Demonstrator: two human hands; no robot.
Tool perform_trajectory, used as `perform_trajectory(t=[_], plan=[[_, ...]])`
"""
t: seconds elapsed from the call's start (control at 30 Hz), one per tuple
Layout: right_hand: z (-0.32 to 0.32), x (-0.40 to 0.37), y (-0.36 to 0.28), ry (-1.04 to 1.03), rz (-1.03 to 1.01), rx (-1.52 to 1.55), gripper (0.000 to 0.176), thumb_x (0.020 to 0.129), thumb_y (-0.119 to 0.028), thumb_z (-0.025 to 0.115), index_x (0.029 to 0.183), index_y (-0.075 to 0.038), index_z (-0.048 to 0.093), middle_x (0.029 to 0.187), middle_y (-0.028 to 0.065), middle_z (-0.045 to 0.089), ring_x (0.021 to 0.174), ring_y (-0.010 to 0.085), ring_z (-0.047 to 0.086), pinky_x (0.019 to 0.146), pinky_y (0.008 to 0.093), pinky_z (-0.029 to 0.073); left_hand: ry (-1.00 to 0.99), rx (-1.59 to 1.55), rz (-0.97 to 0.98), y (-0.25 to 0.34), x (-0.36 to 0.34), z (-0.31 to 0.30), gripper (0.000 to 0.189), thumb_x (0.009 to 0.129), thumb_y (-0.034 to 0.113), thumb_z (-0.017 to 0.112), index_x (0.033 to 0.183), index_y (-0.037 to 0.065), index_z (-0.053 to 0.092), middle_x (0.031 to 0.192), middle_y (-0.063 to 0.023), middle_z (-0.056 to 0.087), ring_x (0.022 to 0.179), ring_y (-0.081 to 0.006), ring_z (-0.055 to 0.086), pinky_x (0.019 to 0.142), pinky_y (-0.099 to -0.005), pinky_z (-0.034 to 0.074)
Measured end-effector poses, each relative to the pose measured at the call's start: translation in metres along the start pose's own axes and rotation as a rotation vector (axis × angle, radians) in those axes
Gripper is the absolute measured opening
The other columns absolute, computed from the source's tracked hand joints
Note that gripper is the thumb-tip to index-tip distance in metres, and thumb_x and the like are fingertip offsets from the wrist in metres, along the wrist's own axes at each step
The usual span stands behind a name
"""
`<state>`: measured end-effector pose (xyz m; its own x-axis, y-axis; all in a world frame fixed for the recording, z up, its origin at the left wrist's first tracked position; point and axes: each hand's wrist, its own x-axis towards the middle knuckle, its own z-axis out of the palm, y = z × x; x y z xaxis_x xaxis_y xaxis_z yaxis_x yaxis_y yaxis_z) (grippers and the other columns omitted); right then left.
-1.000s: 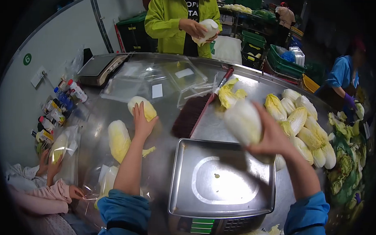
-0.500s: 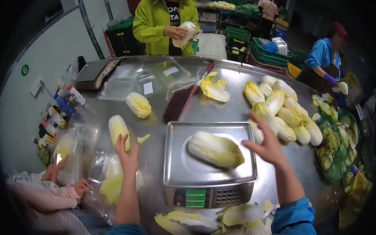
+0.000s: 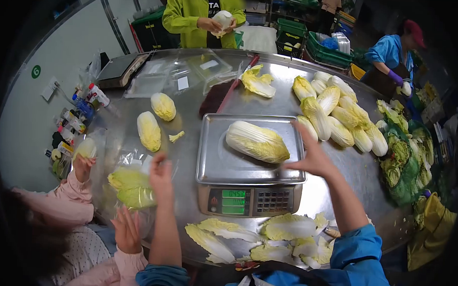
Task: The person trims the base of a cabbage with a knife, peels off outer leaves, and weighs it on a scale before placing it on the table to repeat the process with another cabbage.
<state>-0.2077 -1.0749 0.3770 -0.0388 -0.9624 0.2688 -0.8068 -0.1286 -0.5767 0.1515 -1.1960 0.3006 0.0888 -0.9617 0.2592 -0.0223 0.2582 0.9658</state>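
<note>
A plump, oblong cabbage (image 3: 258,141), its smooth white ribs fading to crinkled yellow, lies on the scale's shiny, rectangular metal tray (image 3: 213,170). At its yellow end, the right hand (image 3: 313,155) has a wide, empty grip; whether the thumb touches the leaf is unclear. The left hand (image 3: 160,177) is blurred, its grip loosely curled beside a leafy bundle (image 3: 131,187) under glossy clear plastic; I cannot tell whether it has hold of anything. Digits on the green display (image 3: 233,202) are hard to read.
</note>
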Motion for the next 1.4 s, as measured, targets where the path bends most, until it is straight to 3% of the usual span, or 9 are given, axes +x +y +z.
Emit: perform_trajectory(t=[0.13,0.33,0.4,0.6,0.77,0.9,1.07,1.33,1.4], plan=[[0.062,0.031,0.017,-0.232,0.051,-0.246,0.092,0.051,-0.028,0.076,0.129,-0.008,0.03,0.128,0.0211,0.034,0.115,0.0347,0.039,0.093,0.0379,0.036,-0.656,-0.088,-0.362,0.001,-0.043,0.061,0.04,0.079,0.011,0.06,0.116,0.005,0.045,0.1,-0.0056,0.056,0.088,-0.0114,0.053,0.078,-0.0237,0.041],[0.12,0.047,-0.012,-0.292,0.633,1.276,0.053,0.075,-0.032,0.06,0.114,0.001,0.047,0.1,0.013,0.058,0.085,0.0202,0.06,0.07,0.0282,0.048,-0.335,-0.384,-0.389,0.009,-0.04,0.097,0.064,0.08,0.025,0.06,0.13,0.008,0.024,0.116,-0.0111,0.048,0.103,-0.0227,0.05,0.086,-0.0337,0.04],[0.133,0.045,-0.064,-0.364,0.359,0.552,0.076,0.073,-0.043,0.061,0.128,0.001,0.032,0.108,0.0214,0.054,0.092,0.028,0.058,0.079,0.0328,0.046,-0.056,-0.573,-0.403,0.0,-0.016,0.094,0.061,0.081,0.024,0.057,0.13,0.009,0.023,0.121,-0.0137,0.04,0.103,-0.0234,0.047,0.085,-0.0354,0.042],[0.158,0.052,-0.098,-0.399,0.214,0.703,0.072,0.077,-0.033,0.061,0.131,-0.001,0.025,0.121,0.0207,0.046,0.101,0.026,0.054,0.083,0.0315,0.044,-0.162,-0.784,-0.695,-0.077,0.09,0.031,0.053,0.077,0.035,0.06,0.119,0.005,0.044,0.113,-0.0113,0.052,0.096,-0.0268,0.054,0.083,-0.039,0.045],[0.13,0.041,-0.045,-0.307,0.219,0.825,0.049,0.078,-0.023,0.063,0.118,-0.001,0.046,0.1,0.0105,0.058,0.09,0.016,0.057,0.079,0.0274,0.045,-0.229,0.498,-0.176,-0.123,0.139,0.021,0.089,0.054,0.025,0.078,0.126,-0.002,0.031,0.118,-0.0178,0.046,0.109,-0.0284,0.046,0.093,-0.035,0.035],[0.092,0.051,0.018,0.044,0.323,0.787,0.044,0.077,-0.02,0.062,0.116,-0.003,0.049,0.093,0.0062,0.06,0.087,0.0124,0.056,0.076,0.0259,0.045,-0.104,1.177,0.107,-0.106,0.113,0.044,0.066,0.058,0.014,0.065,0.12,0.011,0.043,0.119,-0.0159,0.043,0.113,-0.0337,0.038,0.096,-0.0422,0.028],[0.019,0.077,0.184,0.69,0.378,-0.12,0.073,0.062,-0.031,0.072,0.121,-0.004,0.04,0.11,0.0185,0.051,0.099,0.0305,0.052,0.085,0.0394,0.041,0.029,0.619,0.502,-0.068,0.086,0.047,0.04,0.066,-0.002,0.05,0.106,0.005,0.052,0.114,-0.0134,0.045,0.109,-0.0307,0.04,0.095,-0.0392,0.029],[0.001,0.105,0.219,0.111,0.716,-0.535,0.087,0.053,-0.033,0.074,0.127,-0.011,0.034,0.1,0.017,0.055,0.091,0.0317,0.055,0.078,0.0376,0.044,-0.407,0.31,0.077,-0.064,0.052,0.103,0.044,0.068,0.001,0.056,0.111,-0.001,0.046,0.116,-0.0153,0.044,0.112,-0.027,0.04,0.097,-0.0359,0.028],[-0.011,0.085,0.229,0.334,0.668,-0.421,0.086,0.052,-0.03,0.075,0.126,-0.013,0.036,0.098,0.0156,0.057,0.09,0.0316,0.056,0.078,0.0378,0.045,-0.415,0.256,-0.02,-0.065,0.051,0.102,0.051,0.068,0.002,0.057,0.117,-0.002,0.042,0.118,-0.016,0.044,0.113,-0.0278,0.04,0.098,-0.0353,0.028]])
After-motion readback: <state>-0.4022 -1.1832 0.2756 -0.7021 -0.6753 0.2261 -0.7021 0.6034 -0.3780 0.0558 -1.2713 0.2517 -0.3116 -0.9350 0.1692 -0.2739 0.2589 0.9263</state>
